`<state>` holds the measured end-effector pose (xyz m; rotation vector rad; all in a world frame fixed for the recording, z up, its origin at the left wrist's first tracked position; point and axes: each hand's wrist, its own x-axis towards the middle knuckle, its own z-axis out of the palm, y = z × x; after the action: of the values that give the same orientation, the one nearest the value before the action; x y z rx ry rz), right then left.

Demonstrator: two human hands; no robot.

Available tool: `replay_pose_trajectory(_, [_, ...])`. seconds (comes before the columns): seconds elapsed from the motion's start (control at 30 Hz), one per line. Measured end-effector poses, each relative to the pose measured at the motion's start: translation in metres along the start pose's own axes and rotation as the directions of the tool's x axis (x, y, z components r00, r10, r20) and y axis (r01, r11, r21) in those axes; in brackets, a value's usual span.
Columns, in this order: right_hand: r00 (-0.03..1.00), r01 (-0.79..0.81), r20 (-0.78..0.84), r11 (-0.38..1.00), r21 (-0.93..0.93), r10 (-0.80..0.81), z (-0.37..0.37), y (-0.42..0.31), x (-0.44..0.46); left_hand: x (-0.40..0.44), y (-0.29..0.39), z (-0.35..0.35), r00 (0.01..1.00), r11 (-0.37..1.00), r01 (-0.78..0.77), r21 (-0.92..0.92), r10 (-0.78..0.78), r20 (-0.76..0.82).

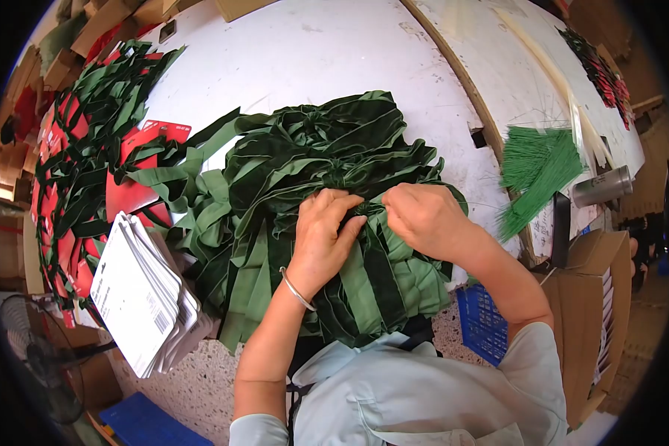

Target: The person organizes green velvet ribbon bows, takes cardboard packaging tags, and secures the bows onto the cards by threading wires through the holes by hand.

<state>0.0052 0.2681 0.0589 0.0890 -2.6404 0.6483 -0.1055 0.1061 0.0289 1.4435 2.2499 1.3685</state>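
Observation:
A large heap of dark green velvet ribbon bows (pixel 275 163) lies at the near edge of the white table. Over its front part, my left hand (pixel 323 230) pinches the gathered middle of a bow with thumb and forefinger. Close on its right, my right hand (pixel 424 215) has its fingers curled together at the same bow; anything thin between them is too small to make out. Long loops and tails of ribbon (pixel 372 282) hang toward my body below the hands.
White cards (pixel 137 297) are stacked at the left front. Red cards with green bows (pixel 67 201) pile behind them. Green wire ties (pixel 539 171), a metal can (pixel 603 187) and a cardboard box (pixel 587 290) are at the right, with a blue basket (pixel 483 323) below.

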Motion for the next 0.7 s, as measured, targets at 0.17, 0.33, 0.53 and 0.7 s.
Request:
replay_pose_trajectory(0.17, [0.999,0.032,0.003,0.984,-0.177,-0.032,0.000,-0.012,0.000,0.000,0.002,0.001,1.000,1.000,-0.001,0.024,0.001,-0.018])
replay_pose_trajectory(0.33, [0.998,0.060,-0.018,0.993,-0.106,-0.062,0.006,-0.003,0.001,0.000,0.003,0.002,1.000,0.999,-0.014,0.043,0.015,-0.023])
replay_pose_trajectory(0.53, [1.000,0.018,0.013,0.984,0.175,-0.021,0.004,0.011,0.008,0.004,-0.003,0.000,0.999,0.998,-0.052,0.023,0.052,0.015])
replay_pose_trajectory(0.7, [0.980,-0.149,0.156,0.978,0.146,0.126,-0.010,0.010,0.005,0.004,-0.002,-0.003,0.998,0.999,-0.044,-0.008,0.045,0.052])
